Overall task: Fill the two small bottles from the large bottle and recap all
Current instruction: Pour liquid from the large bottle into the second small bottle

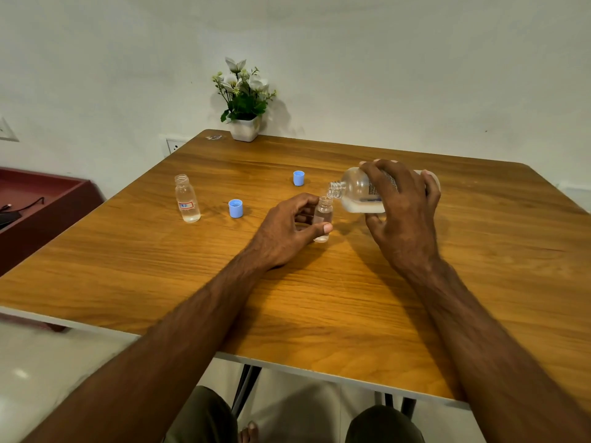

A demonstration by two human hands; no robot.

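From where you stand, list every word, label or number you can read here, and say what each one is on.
No text here can be read.
Small bottle on the left: red-bordered label, print too small to read.
Large bottle, tipped in the right hand: dark lines of print, blurred and partly covered by fingers.
Sticker on the table's far edge: too small to read.
Blue caps: no markings visible.

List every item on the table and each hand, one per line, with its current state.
Large bottle: uncapped, tipped sideways, mouth over the held small bottle.
Held small bottle: upright, uncapped, partly filled.
Left small bottle: upright, uncapped, holds liquid.
Near cap: off, on the table.
Far cap: off, on the table.
Left hand: grips the held small bottle.
Right hand: grips the large bottle.
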